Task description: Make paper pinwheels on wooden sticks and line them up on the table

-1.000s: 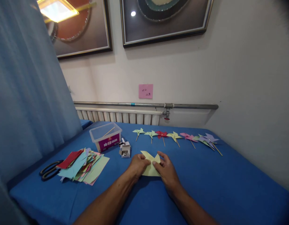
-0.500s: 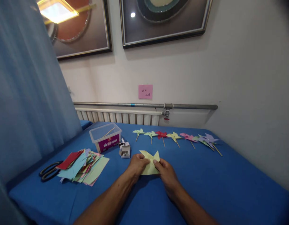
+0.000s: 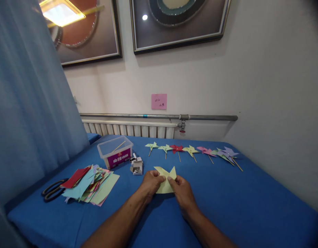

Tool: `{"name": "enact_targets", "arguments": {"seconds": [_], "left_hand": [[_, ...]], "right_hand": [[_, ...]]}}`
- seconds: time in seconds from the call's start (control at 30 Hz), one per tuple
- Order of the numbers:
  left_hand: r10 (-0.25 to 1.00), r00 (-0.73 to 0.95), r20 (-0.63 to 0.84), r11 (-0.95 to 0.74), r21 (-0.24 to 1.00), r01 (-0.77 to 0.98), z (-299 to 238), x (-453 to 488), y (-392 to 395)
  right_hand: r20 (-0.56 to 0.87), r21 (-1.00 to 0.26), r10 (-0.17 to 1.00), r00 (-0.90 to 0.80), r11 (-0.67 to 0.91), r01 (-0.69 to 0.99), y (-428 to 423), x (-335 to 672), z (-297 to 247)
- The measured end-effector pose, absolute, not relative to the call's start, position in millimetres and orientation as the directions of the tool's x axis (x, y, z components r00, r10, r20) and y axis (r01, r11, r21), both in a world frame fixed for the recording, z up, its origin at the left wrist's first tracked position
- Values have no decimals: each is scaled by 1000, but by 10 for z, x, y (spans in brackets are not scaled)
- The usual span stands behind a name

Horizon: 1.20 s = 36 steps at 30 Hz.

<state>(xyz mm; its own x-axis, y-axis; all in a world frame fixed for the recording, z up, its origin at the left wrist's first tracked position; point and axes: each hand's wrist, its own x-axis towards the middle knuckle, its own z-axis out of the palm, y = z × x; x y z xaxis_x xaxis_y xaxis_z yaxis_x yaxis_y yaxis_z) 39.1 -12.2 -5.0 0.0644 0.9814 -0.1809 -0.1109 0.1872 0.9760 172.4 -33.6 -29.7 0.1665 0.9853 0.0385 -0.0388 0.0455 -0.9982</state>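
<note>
A pale yellow sheet of paper (image 3: pixel 165 187), with pointed corners standing up at its far side, is held just above the blue-covered surface. My left hand (image 3: pixel 151 182) pinches its left part, thumb on top. From the right, my right hand (image 3: pixel 183 191) grips it the same way, its thumb close to the left thumb near the paper's middle. My other fingers are partly hidden under the paper. Beyond it lies a row of finished pinwheels on sticks, among them a red pinwheel (image 3: pixel 177 148) and a yellow pinwheel (image 3: pixel 190 151).
Left of my hands are a small open white box (image 3: pixel 136 168), a clear plastic tub (image 3: pixel 115 145) with a stick in it, a pile of coloured paper (image 3: pixel 104 189) and black-handled scissors (image 3: pixel 53 190). A blue curtain (image 3: pixel 32 103) hangs at the left; a radiator (image 3: pixel 128 129) runs along the wall.
My right thumb has shifted slightly left on the yellow paper, nearer the left thumb. The view has moved a little; the things on the surface stay in place.
</note>
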Motion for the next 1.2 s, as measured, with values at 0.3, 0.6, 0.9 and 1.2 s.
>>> {"name": "enact_targets", "arguments": {"seconds": [0.3, 0.6, 0.9, 1.2], "left_hand": [[984, 59, -169, 173, 982, -77, -61, 381, -124], [979, 67, -194, 199, 976, -86, -6, 384, -155], [979, 20, -205, 206, 976, -67, 13, 392, -164], [980, -26, -198, 173, 906, -385, 69, 298, -122]], "right_hand": [[62, -998, 981, 186, 66, -12, -361, 1724, -268], [28, -999, 984, 173, 31, -15, -364, 1745, -217], [49, -998, 995, 92, 52, -32, -316, 1765, -293], [342, -912, 940, 3, 331, 244, -518, 1721, -225]]}}
